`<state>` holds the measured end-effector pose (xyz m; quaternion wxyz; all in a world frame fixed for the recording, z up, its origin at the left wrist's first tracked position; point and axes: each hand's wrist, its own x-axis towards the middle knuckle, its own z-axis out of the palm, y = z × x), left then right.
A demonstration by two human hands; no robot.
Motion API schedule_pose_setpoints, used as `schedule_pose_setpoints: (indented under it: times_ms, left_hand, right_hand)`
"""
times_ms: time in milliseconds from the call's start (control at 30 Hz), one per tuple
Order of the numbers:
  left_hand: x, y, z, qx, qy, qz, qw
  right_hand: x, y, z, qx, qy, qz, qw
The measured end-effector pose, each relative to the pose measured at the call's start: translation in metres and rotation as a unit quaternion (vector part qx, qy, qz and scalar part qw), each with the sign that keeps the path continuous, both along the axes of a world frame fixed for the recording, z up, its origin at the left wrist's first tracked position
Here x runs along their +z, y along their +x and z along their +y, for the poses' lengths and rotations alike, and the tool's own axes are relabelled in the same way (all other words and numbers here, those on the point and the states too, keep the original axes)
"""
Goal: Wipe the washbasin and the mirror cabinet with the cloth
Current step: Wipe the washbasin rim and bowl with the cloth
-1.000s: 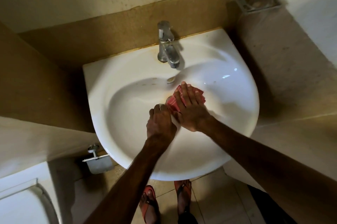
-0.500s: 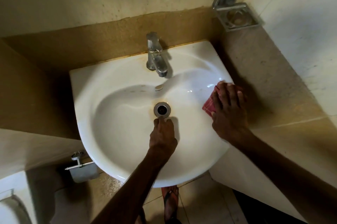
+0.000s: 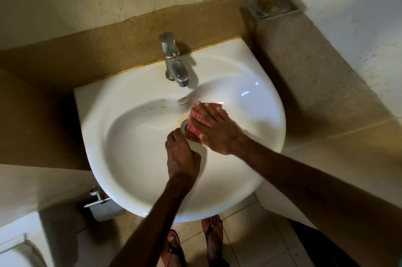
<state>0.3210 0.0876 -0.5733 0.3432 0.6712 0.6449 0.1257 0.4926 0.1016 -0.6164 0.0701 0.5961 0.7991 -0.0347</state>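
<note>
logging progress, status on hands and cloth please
Right hand flat, pressing red checked cloth in white ceramic washbasin. Left hand curled by metal drain, grip unclear. Nothing in the way.

Left hand (image 3: 181,155) and right hand (image 3: 214,130) bare, forearms bare too; red thong sandals (image 3: 210,226).

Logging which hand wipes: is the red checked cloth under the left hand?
No, the red checked cloth lies under the right hand in the white ceramic washbasin; the left hand sits beside it.
</note>
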Motion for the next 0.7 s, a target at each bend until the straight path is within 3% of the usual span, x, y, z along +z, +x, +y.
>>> schedule_pose_setpoints:
  times_ms: [133, 333, 567, 700]
  left_hand:
    - [0.010, 0.017, -0.008, -0.028, -0.040, -0.002, 0.999]
    - [0.008, 0.043, -0.025, -0.131, -0.006, 0.013, 0.991]
    - [0.007, 0.060, -0.034, -0.244, -0.022, -0.021, 0.969]
    - [0.001, 0.061, -0.027, -0.287, 0.016, -0.017, 0.958]
  right_hand:
    - [0.029, 0.048, 0.006, -0.003, 0.000, -0.059, 0.998]
    - [0.083, 0.075, -0.030, -0.180, 0.016, -0.080, 0.980]
    - [0.105, 0.033, -0.102, -0.354, 0.027, -0.015, 0.935]
    - [0.097, 0.014, -0.124, -0.385, 0.062, 0.020, 0.920]
